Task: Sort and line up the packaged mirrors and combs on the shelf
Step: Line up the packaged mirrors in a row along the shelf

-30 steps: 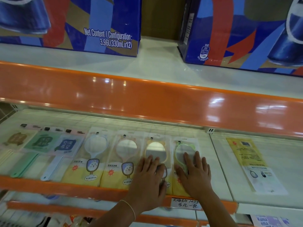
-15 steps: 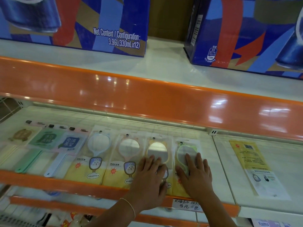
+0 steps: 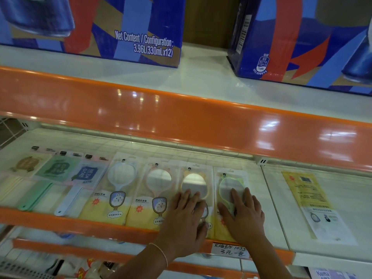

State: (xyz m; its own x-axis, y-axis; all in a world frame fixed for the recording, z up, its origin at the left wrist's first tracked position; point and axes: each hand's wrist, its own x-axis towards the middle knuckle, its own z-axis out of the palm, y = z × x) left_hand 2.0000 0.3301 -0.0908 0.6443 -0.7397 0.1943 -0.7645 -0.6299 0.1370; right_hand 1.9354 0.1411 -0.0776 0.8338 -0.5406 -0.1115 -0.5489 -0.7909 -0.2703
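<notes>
The left box (image 3: 90, 27) reads "Net Content / Configuration: 3.96L(330mLx12)", a handwritten price tag (image 3: 231, 251) on the shelf edge reads "3元一包", and a purple pack (image 3: 326, 274) at bottom right shows "Kuma".

- I see a white shelf (image 3: 255, 190) with an orange front lip.
- Flat on it, from the left, lie 3 packaged combs: tan (image 3: 24, 168), green (image 3: 55, 172), blue (image 3: 85, 178).
- Just right of them lie 4 packaged mirrors in a row: white-rimmed (image 3: 120, 178), pink-rimmed (image 3: 157, 182), yellow-rimmed (image 3: 194, 181), green-rimmed (image 3: 227, 184).
- On the adjoining right panel, well apart, I see a yellow-and-white packet (image 3: 314, 204).
- A handwritten price tag (image 3: 231, 251) sits on the near lip.
</notes>
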